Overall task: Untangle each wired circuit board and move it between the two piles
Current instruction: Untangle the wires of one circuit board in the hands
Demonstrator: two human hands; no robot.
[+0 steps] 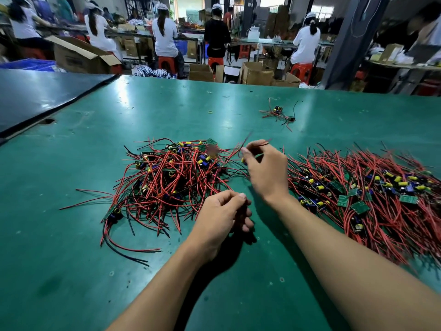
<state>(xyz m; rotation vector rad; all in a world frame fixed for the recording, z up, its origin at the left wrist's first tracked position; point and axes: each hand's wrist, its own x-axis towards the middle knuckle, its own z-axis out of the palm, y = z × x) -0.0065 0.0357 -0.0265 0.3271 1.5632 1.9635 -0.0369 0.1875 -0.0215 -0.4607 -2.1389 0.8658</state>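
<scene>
- Green table point(100, 235) fills the frame, glossy under the lights; a dark sheet point(43, 91) overlaps it at the upper left.
- Behind, a busy workshop: five people point(164, 32) sit with backs turned on red stools point(301, 69), open cardboard boxes point(256, 74) around them.
- Two big tangles of red and black leads: left pile point(171, 177) at centre, right pile point(372, 187) at the right edge.
- One small cluster point(278, 113) lies apart, further up the table.
- Right hand point(267, 168) hovers between the piles, thumb and forefinger pinching a wire point(259, 144).
- Left hand point(222, 213) sits lower, fingers curled; I cannot tell whether it holds anything.
</scene>
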